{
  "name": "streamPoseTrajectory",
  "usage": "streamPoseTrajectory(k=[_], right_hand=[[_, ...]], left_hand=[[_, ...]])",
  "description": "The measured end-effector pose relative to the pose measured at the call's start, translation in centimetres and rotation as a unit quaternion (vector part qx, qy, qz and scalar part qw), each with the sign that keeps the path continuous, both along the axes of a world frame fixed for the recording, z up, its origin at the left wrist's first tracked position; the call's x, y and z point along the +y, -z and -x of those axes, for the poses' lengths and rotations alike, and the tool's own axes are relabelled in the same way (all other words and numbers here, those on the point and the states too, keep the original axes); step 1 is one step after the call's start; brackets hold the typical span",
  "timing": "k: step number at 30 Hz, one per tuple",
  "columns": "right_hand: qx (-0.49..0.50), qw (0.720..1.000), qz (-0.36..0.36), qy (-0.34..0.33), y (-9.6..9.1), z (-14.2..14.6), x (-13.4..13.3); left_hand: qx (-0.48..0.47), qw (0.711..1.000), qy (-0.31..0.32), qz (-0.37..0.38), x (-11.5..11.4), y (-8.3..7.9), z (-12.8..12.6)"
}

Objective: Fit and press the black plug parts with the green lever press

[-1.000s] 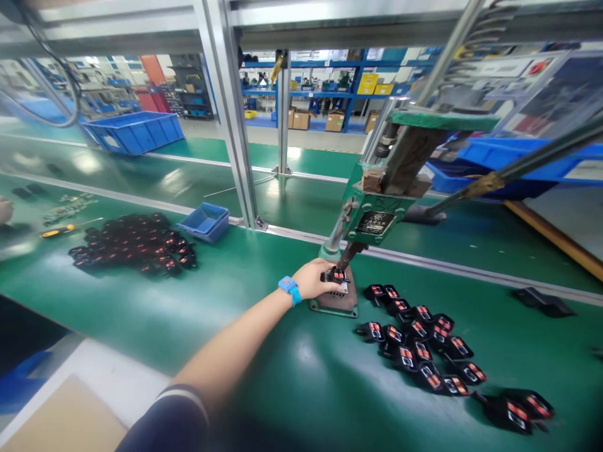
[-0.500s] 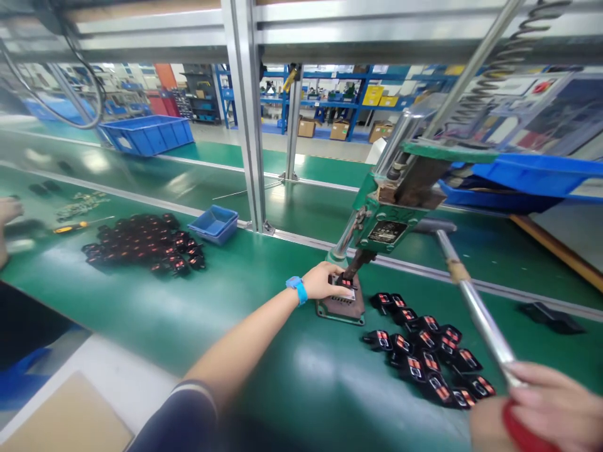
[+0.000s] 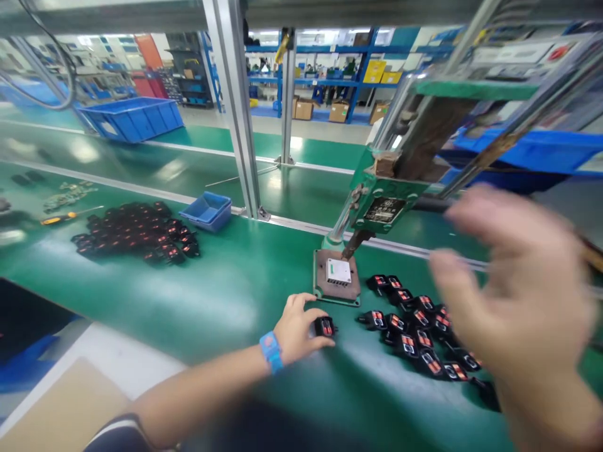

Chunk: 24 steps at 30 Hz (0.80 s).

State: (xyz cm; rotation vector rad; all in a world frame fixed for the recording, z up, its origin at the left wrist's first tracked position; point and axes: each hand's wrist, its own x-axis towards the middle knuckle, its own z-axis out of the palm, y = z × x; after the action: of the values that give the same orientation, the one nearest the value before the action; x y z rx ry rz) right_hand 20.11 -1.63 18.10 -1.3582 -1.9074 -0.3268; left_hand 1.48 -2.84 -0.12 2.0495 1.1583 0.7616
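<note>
My left hand point(image 3: 296, 326), with a blue band at the wrist, has thumb and fingers around a small black plastic part with red-orange inlays point(image 3: 326, 327), low over the bench in front of a hand press point(image 3: 382, 204). On the press base point(image 3: 320, 290) sits a white metal fixture block point(image 3: 338, 271), with nothing on it under the ram point(image 3: 357, 243). My right hand point(image 3: 513, 301), blurred and raised at the right, holds nothing; its thumb and fingers are apart. Behind it the press lever point(image 3: 490, 157) slants upward. Several similar black parts point(image 3: 424, 339) lie right of the press.
Left on the green bench point(image 3: 226, 282) is a heap of black parts point(image 3: 136, 232), beside a small blue tray point(image 3: 207, 211) and an orange-handled screwdriver point(image 3: 59, 218). An aluminium post point(image 3: 235, 119) rises behind. Larger blue bins point(image 3: 134, 118) stand further back.
My left hand has drawn the black part off the fixture toward me. My right hand has let go of the lever and risen; the lever has swung up.
</note>
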Motion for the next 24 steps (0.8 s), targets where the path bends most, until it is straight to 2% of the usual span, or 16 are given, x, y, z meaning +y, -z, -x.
streamPoseTrajectory(k=[2, 5, 6, 8, 11, 18, 21, 24], right_hand=[[0.011, 0.999, 0.04, -0.034, 4.9, 0.0, -1.5], [0.046, 0.984, 0.166, -0.052, 12.2, -0.1, -4.5], [0.062, 0.975, 0.203, -0.061, 14.1, 0.1, -5.3], [0.097, 0.955, 0.268, -0.086, 16.3, 0.6, -6.4], [0.16, 0.932, 0.307, -0.108, 17.2, 1.8, -6.8], [0.259, 0.908, 0.307, -0.114, 17.2, 3.0, -6.2], [0.288, 0.9, 0.312, -0.095, 17.4, 2.7, -6.3], [0.3, 0.896, 0.31, -0.106, 17.6, 2.5, -6.4]], left_hand=[[-0.003, 1.0, 0.018, 0.016, -0.7, 0.2, 0.5], [-0.034, 0.998, 0.04, 0.037, -1.0, -0.1, 0.8], [-0.051, 0.997, 0.043, 0.048, -0.9, -0.3, 0.8], [-0.087, 0.992, 0.041, 0.079, -0.8, -0.5, 0.6], [-0.123, 0.985, 0.023, 0.123, -0.7, -0.6, 0.3], [-0.145, 0.972, -0.003, 0.184, -0.8, -0.8, -0.1], [-0.184, 0.95, -0.016, 0.252, -0.8, -0.7, -0.1], [-0.217, 0.924, -0.028, 0.314, -0.8, -0.3, 0.1]])
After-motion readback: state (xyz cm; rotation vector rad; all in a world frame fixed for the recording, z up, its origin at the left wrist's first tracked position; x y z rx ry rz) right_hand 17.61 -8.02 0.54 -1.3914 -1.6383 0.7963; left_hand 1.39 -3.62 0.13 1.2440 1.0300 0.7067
